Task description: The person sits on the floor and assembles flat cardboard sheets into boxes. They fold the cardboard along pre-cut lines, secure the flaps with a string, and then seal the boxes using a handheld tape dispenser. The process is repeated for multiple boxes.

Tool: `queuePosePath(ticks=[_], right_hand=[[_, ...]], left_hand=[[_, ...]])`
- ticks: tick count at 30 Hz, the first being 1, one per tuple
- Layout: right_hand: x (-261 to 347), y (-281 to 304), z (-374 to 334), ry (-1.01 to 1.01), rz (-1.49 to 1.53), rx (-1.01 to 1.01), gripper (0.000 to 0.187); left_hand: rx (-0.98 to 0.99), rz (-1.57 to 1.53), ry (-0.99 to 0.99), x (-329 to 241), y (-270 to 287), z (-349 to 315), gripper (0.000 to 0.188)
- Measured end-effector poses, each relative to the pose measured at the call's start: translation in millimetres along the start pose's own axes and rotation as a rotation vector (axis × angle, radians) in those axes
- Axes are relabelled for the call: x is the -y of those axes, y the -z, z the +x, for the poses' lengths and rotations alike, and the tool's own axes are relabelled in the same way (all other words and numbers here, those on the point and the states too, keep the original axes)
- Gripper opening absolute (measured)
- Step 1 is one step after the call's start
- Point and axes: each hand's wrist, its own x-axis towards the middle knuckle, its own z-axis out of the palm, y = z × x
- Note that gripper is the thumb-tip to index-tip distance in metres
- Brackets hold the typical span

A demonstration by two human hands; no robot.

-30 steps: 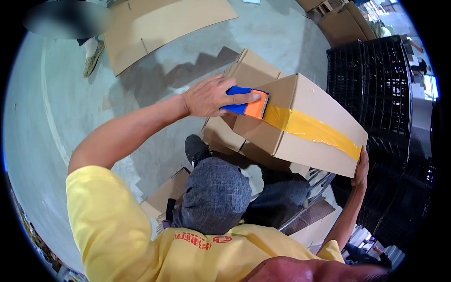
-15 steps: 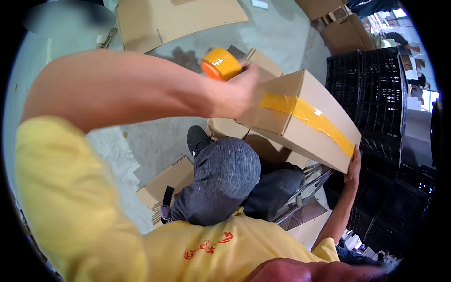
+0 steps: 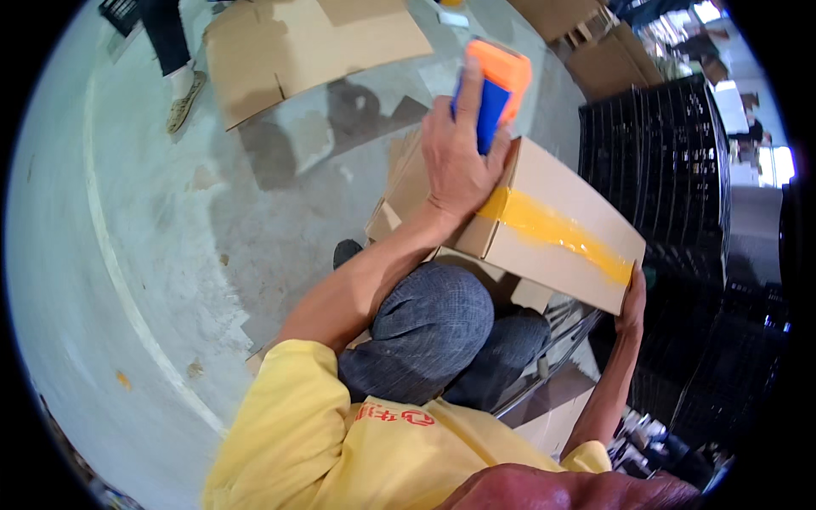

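My left hand (image 3: 457, 170) grips a tape dispenser (image 3: 490, 112) with a blue body and an orange end, held above the left end of a cardboard box (image 3: 574, 191). Along the box's upper face runs a strip of yellow tape (image 3: 557, 229), which folds over the left edge onto the end face. The heel of my left hand is close to that edge; whether it touches the cardboard I cannot tell. At the far right end, my right hand (image 3: 633, 302) holds the box's corner, thumb on the near side. The box lies tilted in front of my knees.
Black stacked crates (image 3: 654, 170) rise right of the box. A flat cardboard sheet (image 3: 314, 51) lies on the floor ahead, with another person's leg (image 3: 166, 38) beside it. Brown cartons (image 3: 616, 59) stand at the upper right. A metal frame (image 3: 557, 340) shows beside my knees.
My left hand has swung from the box's left side up and over its left edge, turning the dispenser. The box has barely shifted, and my right hand stays at its corner.
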Motion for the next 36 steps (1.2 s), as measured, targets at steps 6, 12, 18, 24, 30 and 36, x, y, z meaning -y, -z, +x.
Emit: queuePosePath(ticks=[6,12,18,24,30,36], right_hand=[[-10.7,-1.2,-0.6,0.156,-0.007,0.04,0.052],[18.0,-23.9,3.2,0.499,-0.81,-0.196,0.06],[57.1,-175.9,-59.5,1.18,-1.239,0.063,0.071],[81.8,-290.3,-96.6,1.285,-1.029,0.331,0.086],[97.5,-217.6,-89.8,1.097,-1.361,0.387,0.122],[109.0,-186.4,-64.0,1.034,-1.563,0.59,0.14]], left_hand=[[0.326,0.342,0.246,80.8,6.7,-59.2,0.084],[0.324,0.452,0.072,95.9,0.7,-70.3,0.083],[0.38,0.561,-0.027,95.1,-0.2,-68.3,0.077],[0.355,0.496,-0.161,91.7,8.8,-64.7,0.072],[0.147,0.163,0.138,80.6,55.9,-88.4,0.08],[-0.007,-0.138,0.397,91.7,104.2,-138.4,0.078]])
